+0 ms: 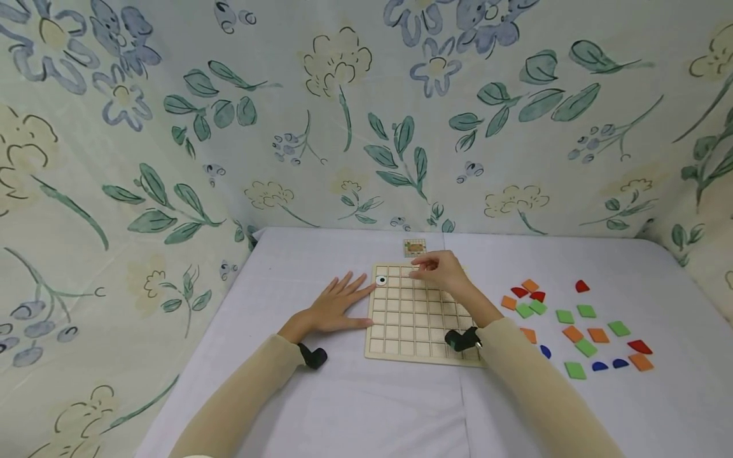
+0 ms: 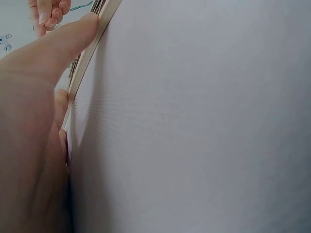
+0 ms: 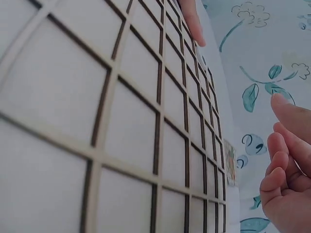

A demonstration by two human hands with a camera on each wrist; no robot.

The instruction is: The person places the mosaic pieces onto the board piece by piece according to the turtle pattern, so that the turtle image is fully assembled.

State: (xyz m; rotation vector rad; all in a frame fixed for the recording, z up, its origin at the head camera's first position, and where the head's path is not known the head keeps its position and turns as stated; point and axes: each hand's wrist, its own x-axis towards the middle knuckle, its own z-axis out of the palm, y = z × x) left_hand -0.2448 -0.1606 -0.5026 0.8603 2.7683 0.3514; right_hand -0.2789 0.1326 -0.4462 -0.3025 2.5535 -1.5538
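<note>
A pale wooden grid board (image 1: 391, 346) lies on the white-covered table. In its upper left part sits a white round eye piece (image 1: 380, 280) with a dark dot. My left hand (image 1: 338, 307) rests spread on the cloth at the board's left side, thumb and a fingertip touching its edge; the left wrist view shows the thumb (image 2: 68, 46) against the rim. Over the board's upper part hovers my right hand (image 1: 442, 272), its fingers loosely bent. In the right wrist view I see nothing between thumb and fingers (image 3: 278, 182).
A small picture card (image 1: 415, 247) lies beyond the board's far edge. Scattered to the right are several green squares (image 1: 575, 370), orange squares (image 1: 641, 362), red quarter-circle pieces (image 1: 639, 346) and blue half-rounds (image 1: 599, 366). A floral curtain (image 1: 355, 127) hangs behind the table.
</note>
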